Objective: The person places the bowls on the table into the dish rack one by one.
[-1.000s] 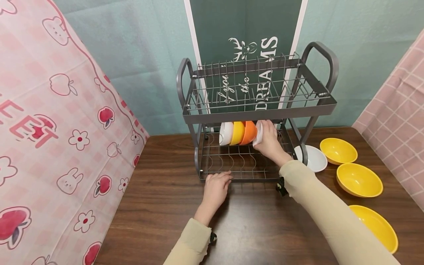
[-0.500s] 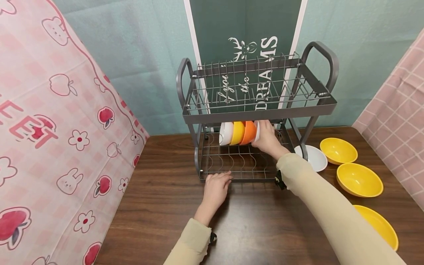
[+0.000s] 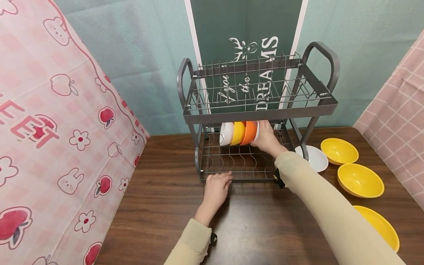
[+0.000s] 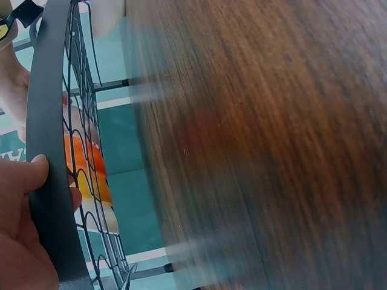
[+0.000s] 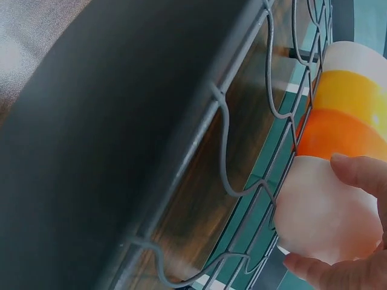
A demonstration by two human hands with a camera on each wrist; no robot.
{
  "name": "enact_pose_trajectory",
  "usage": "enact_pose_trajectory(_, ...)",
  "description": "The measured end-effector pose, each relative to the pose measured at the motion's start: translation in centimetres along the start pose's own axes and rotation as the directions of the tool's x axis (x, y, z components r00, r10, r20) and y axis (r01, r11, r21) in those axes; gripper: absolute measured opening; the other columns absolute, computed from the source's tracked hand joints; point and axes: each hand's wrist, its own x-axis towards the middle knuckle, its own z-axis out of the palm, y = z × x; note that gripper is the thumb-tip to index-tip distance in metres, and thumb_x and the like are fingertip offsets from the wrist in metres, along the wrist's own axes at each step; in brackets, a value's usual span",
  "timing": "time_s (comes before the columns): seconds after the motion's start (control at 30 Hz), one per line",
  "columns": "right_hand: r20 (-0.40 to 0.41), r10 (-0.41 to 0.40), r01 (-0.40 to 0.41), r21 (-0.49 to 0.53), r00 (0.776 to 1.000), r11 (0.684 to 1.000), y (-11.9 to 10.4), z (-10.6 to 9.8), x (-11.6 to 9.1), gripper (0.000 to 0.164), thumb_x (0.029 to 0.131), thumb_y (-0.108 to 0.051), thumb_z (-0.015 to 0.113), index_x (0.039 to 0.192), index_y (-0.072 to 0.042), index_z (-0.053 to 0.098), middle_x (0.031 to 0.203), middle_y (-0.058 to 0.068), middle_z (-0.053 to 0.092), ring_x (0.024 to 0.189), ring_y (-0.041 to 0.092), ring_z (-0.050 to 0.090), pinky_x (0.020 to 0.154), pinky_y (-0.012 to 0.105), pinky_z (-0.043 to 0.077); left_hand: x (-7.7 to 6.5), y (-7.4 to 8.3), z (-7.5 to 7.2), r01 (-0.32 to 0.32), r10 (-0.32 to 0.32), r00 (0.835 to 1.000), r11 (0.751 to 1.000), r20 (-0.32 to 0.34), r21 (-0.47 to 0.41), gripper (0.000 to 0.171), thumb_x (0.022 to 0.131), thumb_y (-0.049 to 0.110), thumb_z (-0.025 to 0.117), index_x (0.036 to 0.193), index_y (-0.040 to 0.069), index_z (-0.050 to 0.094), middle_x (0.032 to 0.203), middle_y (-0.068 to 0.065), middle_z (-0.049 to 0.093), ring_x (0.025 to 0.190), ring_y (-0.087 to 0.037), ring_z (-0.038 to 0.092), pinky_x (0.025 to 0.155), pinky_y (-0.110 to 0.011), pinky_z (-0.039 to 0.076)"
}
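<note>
Progress! Our right hand (image 3: 267, 140), pinching a white bowl (image 5: 320, 211), has edged toward nine o'clock, seemingly nesting tighter; our left hand (image 3: 216, 186) grips the dish rack (image 3: 261, 115).

- Right hand (image 5: 357, 273) pinches a white bowl (image 5: 320, 205) between thumb and finger
- Orange bowl (image 5: 338, 134), yellow bowl (image 5: 349, 95) and second white bowl (image 5: 357, 57) lined up beyond it
- Wavy grey wires (image 5: 224, 163) beside the bowls
- Broad dark bar (image 5: 121, 133), blurred, at left

In the head view, your right hand (image 3: 265, 138) mostly hides its white bowl (image 5: 320, 208); your sleeve (image 3: 318, 195) overlaps the yellow bowl (image 3: 381, 226) nearest the tabletop's (image 3: 149, 206) front.
</note>
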Motion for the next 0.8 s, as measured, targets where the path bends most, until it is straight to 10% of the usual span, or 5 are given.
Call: enact_pose_trajectory(0.8,-0.002,0.024,-0.024,0.020,1.000,1.000,0.35,0.38,0.09,0.111,0.064,-0.002,0.078,0.146,-0.011,0.003,0.141,0.023,0.019,0.130,0.041,0.024,0.108,0.057,0.027,0.00,0.05,0.01,-0.006,0.006,1.000,1.000,-0.010,0.009,0.008,0.083,0.022,0.066,0.088,0.022,0.072,0.106,0.012,0.069,0.087,-0.009,0.065,0.071,-0.025,0.040)
